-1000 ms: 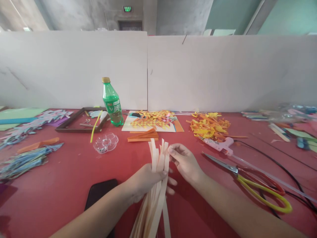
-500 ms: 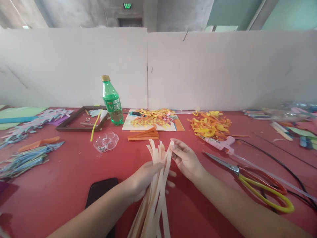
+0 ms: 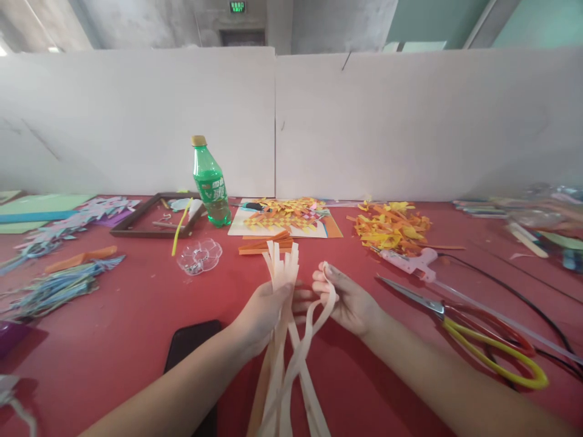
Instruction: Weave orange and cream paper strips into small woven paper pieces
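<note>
Nearest me, at six o'clock, the bunch of pale paper strips is trailing toward the person, with the left hand clamping it. The right hand, at the bunch's edge a moment ago, is now pinching a loose strip and drawing its end off toward three o'clock, so the bunch seems to be getting separated. Farther right, scissors are lying untouched; beyond, toward eleven, orange strips are resting.

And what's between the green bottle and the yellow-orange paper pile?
In the head view: a white card bearing woven yellow-orange paper and a teal-black tool.
</note>
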`<state>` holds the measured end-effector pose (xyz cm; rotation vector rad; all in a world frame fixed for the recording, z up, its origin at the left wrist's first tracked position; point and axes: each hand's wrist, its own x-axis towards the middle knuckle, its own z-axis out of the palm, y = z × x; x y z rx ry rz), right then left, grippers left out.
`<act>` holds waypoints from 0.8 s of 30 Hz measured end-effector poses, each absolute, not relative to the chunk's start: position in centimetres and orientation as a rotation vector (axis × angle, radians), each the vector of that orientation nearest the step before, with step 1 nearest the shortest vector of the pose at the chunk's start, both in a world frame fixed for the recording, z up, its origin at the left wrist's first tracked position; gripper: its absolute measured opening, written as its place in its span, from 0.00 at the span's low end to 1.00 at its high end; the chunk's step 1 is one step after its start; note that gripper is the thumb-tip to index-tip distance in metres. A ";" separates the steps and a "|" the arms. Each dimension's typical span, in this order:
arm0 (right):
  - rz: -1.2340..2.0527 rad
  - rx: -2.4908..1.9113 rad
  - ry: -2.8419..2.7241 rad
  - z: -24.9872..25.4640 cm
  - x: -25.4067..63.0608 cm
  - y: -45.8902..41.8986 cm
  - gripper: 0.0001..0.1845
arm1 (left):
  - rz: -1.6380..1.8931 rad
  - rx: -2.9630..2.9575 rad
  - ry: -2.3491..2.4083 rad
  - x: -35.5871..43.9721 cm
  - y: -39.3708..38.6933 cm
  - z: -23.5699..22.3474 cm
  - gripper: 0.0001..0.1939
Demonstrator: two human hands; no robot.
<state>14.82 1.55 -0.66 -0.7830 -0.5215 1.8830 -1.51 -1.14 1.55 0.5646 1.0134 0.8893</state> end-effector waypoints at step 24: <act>1.395 -1.062 -1.088 -1.8 14.4 0.9 0.14 | 0.765 0.841 1.062 -1.6 -1.8 1.4 0.18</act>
